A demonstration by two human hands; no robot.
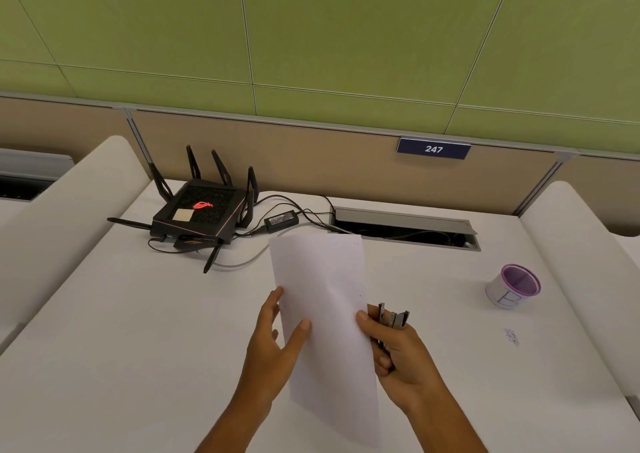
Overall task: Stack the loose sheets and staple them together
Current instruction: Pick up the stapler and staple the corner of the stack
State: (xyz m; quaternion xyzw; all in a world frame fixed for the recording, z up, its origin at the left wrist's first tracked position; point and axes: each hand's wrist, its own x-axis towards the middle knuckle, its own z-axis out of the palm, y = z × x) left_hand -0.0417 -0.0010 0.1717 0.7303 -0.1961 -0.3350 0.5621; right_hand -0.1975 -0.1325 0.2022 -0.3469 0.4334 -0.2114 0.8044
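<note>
Both hands hold one stack of sheets point(325, 317) between them above the white surface point(138, 331): the left hand point(277, 342) pinches its left edge with thumb on top, while the right hand point(398, 352) curls around one stapler point(393, 317) at the right edge. How many sheets it holds cannot be told; its long axis runs away from the person, leaning slightly left.

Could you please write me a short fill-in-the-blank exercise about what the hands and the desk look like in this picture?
1. The right hand grips a metal ____ beside the sheets.
2. The left hand holds the sheets at their ____ edge.
3. The sign on the partition reads ____.
4. The red logo glows on top of the black ____ at the desk's far left.

Missing words: stapler; left; 247; router
</note>
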